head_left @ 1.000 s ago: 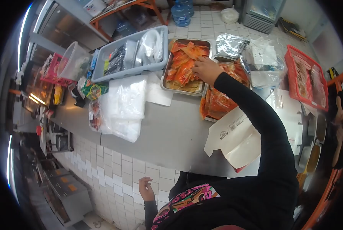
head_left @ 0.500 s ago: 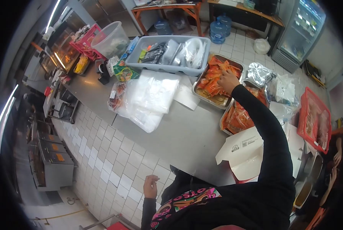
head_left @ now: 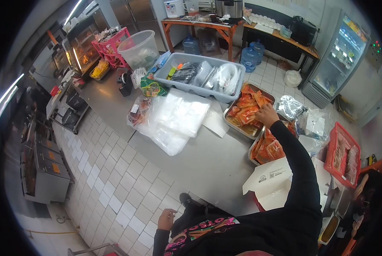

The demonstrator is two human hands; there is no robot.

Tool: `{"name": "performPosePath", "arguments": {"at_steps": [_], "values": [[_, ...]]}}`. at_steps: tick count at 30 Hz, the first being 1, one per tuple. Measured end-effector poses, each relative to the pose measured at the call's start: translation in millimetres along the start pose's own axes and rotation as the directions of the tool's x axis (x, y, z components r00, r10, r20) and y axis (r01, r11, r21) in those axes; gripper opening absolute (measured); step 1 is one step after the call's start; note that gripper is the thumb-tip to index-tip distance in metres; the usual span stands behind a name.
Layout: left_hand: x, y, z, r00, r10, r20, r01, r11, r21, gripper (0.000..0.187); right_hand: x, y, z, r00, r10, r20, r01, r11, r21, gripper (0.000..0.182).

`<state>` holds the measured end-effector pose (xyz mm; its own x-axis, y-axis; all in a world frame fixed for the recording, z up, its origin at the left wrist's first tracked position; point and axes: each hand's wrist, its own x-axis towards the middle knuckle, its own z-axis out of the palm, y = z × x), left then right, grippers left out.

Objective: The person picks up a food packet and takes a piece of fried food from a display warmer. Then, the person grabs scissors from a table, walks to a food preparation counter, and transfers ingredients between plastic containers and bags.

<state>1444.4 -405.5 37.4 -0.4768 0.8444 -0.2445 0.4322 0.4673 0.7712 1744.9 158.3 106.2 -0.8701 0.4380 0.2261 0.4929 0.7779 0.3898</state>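
My right hand is over a metal tray heaped with small clear bags of red-orange sauce. Its fingers are closed on one sauce bag at the tray's right side; the fingertips are partly hidden. My left hand hangs low beside my body above the tiled floor, fingers loosely bent and apart, with nothing seen in it. Nearer to me, a second tray holds more sauce bags, partly behind my right sleeve. An open white carton stands below my right arm.
On the steel table lie a stack of clear plastic bags and a grey-blue bin with packed utensils and lids. Crumpled foil and a red basket are at the right. Another person's hand shows at the right edge.
The view has tilted up, showing more of the back counters. My right hand has drawn to the tray's right side, its fingers now closed on a bag. My left hand stays low.
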Motion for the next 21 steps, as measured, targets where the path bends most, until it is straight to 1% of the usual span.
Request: {"name": "performPosePath", "arguments": {"at_steps": [2,4,9,11,12,14,15,17,20,21], "values": [[0,-1,2,1.000,-0.020,0.022,0.020,1.000,0.000,0.015,-1,1,1,0.997,-0.029,-0.065,0.028,1.000,-0.009,0.009],[4,-1,2,0.996,-0.029,0.079,0.028,0.999,0.018,0.014,1,2,8,0.998,-0.029,-0.061,0.027,0.999,-0.029,0.008],[9,1,0,0.996,-0.008,0.084,0.006,0.999,0.032,0.013,11,2,10,0.996,-0.039,-0.079,0.033,0.997,-0.070,0.005],[9,-1,-1,0.996,-0.016,0.083,0.014,1.000,0.020,0.013,18,3,1,0.979,-0.031,-0.200,0.016,0.997,-0.077,0.006],[8,-3,-2,0.997,-0.016,0.079,0.015,1.000,0.015,0.013,23,1,-10,0.979,-0.034,-0.202,0.019,0.997,-0.077,0.006],[9,-6,-4,0.997,-0.017,0.073,0.016,1.000,0.007,0.013,34,-4,-36,0.948,0.148,-0.280,-0.140,0.989,0.047,0.008],[10,-6,-4,0.997,-0.020,0.078,0.019,1.000,0.009,0.013,36,-4,-39,0.949,0.139,-0.281,-0.132,0.990,0.044,0.008],[9,-5,-3,0.997,-0.028,0.076,0.028,1.000,0.002,0.014,42,-8,-46,0.902,0.354,-0.247,-0.286,0.918,0.274,0.008],[18,1,-7,0.997,0.005,0.076,-0.005,1.000,0.003,0.015,56,-18,-66,0.904,0.361,-0.230,-0.289,0.911,0.294,0.011],[22,4,-10,0.997,0.060,0.046,-0.060,0.998,-0.013,0.015,62,-25,-77,0.906,0.349,-0.239,-0.278,0.916,0.288,0.011]]}}
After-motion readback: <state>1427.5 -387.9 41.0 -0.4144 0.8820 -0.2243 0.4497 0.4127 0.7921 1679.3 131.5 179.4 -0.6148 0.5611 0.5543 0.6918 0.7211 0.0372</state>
